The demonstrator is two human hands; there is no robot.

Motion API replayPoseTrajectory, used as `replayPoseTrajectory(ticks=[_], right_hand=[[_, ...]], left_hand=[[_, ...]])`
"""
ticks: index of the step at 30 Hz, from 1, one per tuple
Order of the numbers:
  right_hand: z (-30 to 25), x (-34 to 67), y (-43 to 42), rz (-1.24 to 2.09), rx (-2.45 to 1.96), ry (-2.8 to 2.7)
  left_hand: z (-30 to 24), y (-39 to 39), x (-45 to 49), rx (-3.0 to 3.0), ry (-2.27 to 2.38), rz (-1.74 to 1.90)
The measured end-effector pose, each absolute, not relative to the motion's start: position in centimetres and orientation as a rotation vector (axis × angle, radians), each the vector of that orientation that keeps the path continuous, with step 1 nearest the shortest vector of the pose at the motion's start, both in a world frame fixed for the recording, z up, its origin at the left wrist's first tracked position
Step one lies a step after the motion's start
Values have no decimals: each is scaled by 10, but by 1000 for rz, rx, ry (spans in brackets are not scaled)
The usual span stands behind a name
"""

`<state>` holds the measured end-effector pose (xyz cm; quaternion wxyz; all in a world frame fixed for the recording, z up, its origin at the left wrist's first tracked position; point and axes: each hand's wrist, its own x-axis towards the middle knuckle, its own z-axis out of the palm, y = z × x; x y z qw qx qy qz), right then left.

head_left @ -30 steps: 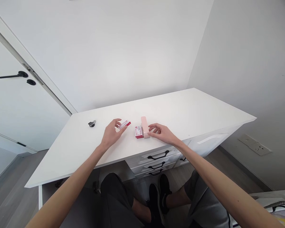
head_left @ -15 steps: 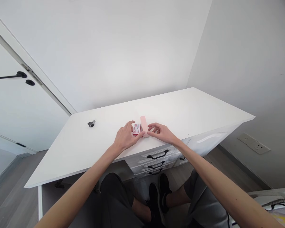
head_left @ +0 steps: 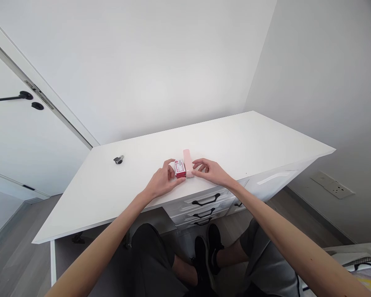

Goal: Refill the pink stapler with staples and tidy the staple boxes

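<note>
A small red and white box (head_left: 179,169) lies on the white desk (head_left: 250,140), pressed against the left side of a pink stapler (head_left: 187,159). My left hand (head_left: 160,185) is curled round the box, thumb on its far side and fingers on its near side. From the right, the bent fingers of my right hand (head_left: 212,172) pinch the stapler's near end. The second small box seen earlier is not visible apart from this one.
A black binder clip (head_left: 118,159) lies alone on the desk's left part. Drawers with black handles (head_left: 205,202) sit under the desk's front edge, above my legs. A white door with a black lever (head_left: 15,98) stands at left, and a wall socket (head_left: 332,187) is low at right.
My left hand carried a small red and white box rightward from mid-desk and brought it to the box beside the stapler. My right hand stayed on the stapler.
</note>
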<state>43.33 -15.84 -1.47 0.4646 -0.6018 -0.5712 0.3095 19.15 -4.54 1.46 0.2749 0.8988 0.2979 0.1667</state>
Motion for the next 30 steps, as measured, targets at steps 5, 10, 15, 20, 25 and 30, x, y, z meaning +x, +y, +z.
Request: replayPoseTrajectory(ticks=[5,10,15,20,25,30], right_hand=[[-16,434,-158,752,-1472,-1412],[-17,433,-157,745,-1474,-1415],[-18,433,-157,751,-1475,-1405],[-18,433,-158,779,-1483,-1353],[-20,433,-158,785,-1477,-1328],[-20,432,-158,772,-1486,-1337]], left_hand=[[14,-46,195,2397,754,471],[14,-46,193,2405,715,450],[11,-43,186,2430,722,535],[3,-5,148,2576,1126,945],[2,52,85,2560,1686,907],[7,78,53,2457,1838,693]])
